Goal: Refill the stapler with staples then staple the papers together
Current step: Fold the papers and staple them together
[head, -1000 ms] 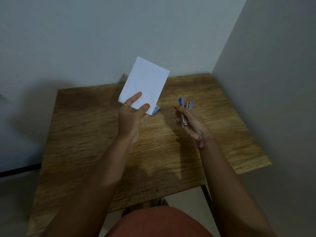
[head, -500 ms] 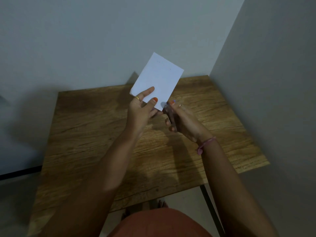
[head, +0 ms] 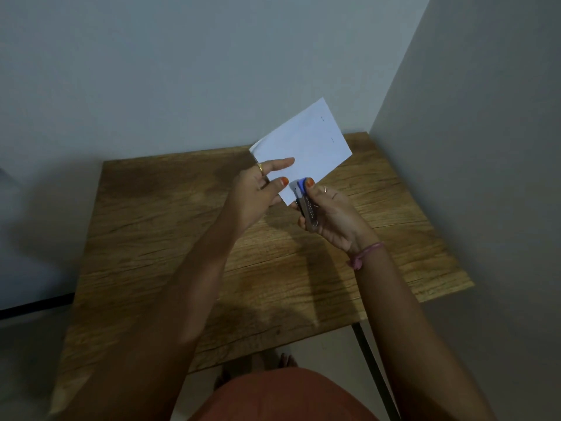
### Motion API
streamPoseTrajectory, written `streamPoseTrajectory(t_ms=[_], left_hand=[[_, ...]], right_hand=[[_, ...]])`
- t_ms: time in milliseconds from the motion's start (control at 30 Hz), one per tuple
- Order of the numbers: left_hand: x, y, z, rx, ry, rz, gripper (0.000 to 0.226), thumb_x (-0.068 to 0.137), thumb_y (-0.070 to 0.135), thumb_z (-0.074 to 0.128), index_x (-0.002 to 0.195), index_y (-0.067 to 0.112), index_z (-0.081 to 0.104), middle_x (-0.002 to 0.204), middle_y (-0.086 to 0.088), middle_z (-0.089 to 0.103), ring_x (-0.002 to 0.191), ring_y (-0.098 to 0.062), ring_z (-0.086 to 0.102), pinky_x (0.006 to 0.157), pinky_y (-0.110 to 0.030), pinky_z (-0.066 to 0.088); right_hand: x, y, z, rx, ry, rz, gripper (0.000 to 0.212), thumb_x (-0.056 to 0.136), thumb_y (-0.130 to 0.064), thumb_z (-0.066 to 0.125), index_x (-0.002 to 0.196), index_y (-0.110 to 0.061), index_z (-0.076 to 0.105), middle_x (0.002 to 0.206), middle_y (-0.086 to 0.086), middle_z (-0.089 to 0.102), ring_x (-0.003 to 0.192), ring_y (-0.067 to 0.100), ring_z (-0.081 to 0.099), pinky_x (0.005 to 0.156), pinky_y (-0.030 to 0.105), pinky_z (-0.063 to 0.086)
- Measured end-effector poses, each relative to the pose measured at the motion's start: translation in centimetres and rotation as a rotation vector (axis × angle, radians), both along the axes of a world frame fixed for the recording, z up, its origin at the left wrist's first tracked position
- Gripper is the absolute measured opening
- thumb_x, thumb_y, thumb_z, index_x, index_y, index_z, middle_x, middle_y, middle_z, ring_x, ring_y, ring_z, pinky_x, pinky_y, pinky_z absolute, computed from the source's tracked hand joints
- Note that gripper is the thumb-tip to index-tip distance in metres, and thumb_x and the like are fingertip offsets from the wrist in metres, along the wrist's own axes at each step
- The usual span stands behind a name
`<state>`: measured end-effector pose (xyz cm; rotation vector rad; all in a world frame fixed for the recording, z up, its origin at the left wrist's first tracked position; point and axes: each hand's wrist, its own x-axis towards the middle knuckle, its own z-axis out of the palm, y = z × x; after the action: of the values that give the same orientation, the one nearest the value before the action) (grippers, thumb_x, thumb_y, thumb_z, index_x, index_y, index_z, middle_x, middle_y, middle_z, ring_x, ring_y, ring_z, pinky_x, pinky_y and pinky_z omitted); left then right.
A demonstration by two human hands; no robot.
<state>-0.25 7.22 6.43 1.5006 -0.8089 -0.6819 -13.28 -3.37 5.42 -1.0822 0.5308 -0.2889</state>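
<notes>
My left hand (head: 261, 189) pinches the near edge of the white papers (head: 306, 147) and holds them up above the far side of the wooden table (head: 170, 238). Two small staple marks show near the papers' far edge. My right hand (head: 331, 214) grips a small silver stapler with a blue tip (head: 305, 202), thumb on top. The stapler's jaw sits over the near corner of the papers, right next to my left thumb. The staple box is not visible.
The table stands in a corner, with grey walls (head: 473, 147) close behind and to the right. A black table leg (head: 373, 369) runs down at the front right. My lap in reddish cloth (head: 282, 396) is at the bottom edge.
Both hands came together: the right hand brought the stapler left onto the papers' corner. The papers moved right and tilted flatter. The blue box seen on the table earlier is now out of sight.
</notes>
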Motion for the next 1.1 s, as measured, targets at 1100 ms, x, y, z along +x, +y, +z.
streamPoseTrajectory(t_ms=[1100], left_hand=[[-3.6, -0.7, -1.9, -0.201, 0.403, 0.196, 0.037, 0.075, 0.034, 0.077, 0.106, 0.016, 0.068, 0.107, -0.004, 0.073, 0.105, -0.022, 0.067, 0.094, -0.046, 0.052]], right_hand=[[2.1, 1.9, 0.4, -0.074, -0.009, -0.139, 0.028, 0.092, -0.022, 0.059, 0.066, -0.013, 0.066, 0.063, 0.004, 0.063, 0.056, 0.013, 0.060, 0.054, 0.025, 0.051]])
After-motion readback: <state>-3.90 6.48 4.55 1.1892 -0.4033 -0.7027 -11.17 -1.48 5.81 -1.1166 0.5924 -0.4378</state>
